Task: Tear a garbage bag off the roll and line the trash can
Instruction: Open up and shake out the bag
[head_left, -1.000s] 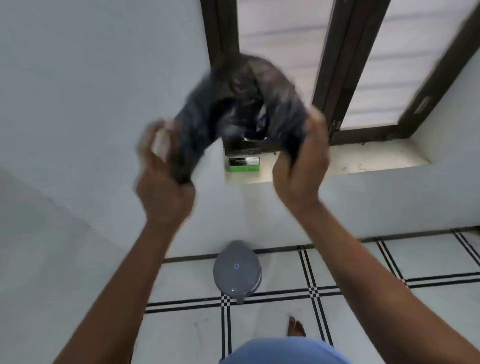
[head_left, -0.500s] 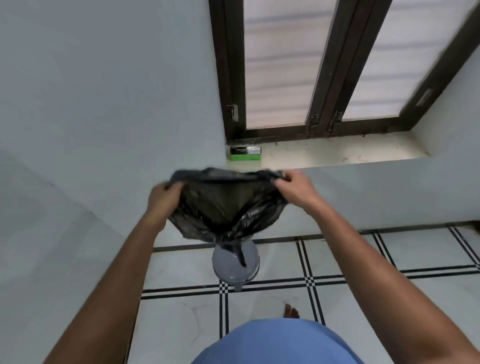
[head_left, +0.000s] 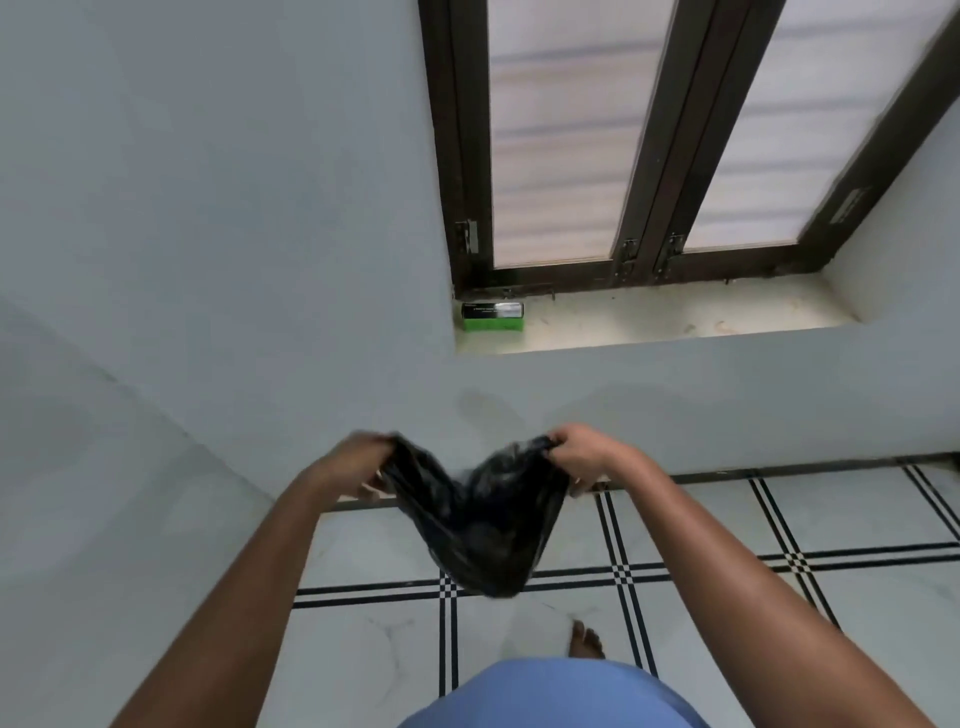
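**Bag torn free, can not yet lined**

Your left hand (head_left: 353, 462) and right hand (head_left: 587, 454) each pinch the rim of the black garbage bag (head_left: 483, 530), hanging at 6 o'clock below the green roll box (head_left: 492, 317). Half a second ago its mouth was stretched wide; now it sags, hiding the can.

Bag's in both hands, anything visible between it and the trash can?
Cannot say: the can is not visible. The black garbage bag hangs between the left hand and right hand, covering the floor below it. Around it, only bare tile and a foot show.
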